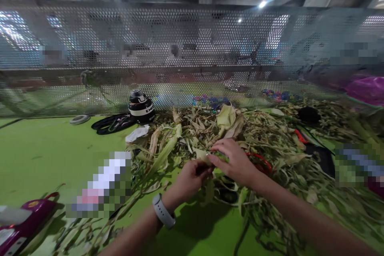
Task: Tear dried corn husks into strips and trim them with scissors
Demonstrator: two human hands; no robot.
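A pale piece of corn husk (201, 154) is between my two hands, above the green tabletop. My left hand (190, 180), with a light wristband, pinches its lower part with closed fingers. From the right, my right hand (232, 161) curls its thumb and fingers over the same piece. What lies between the fingertips is partly hidden. Behind my hands, a broad pale husk (226, 118) rises from a heap of dried corn husks (270, 136). A red loop-shaped handle (261, 161) shows beside my right hand.
A black-and-white round container (141, 107) stands at the back left, near a black strap-like item (114, 124) and a tape roll (79, 119). A magenta device (31, 218) lies front left. A perforated metal panel (180, 36) borders the table's far side. Purple plastic (367, 90) is at right.
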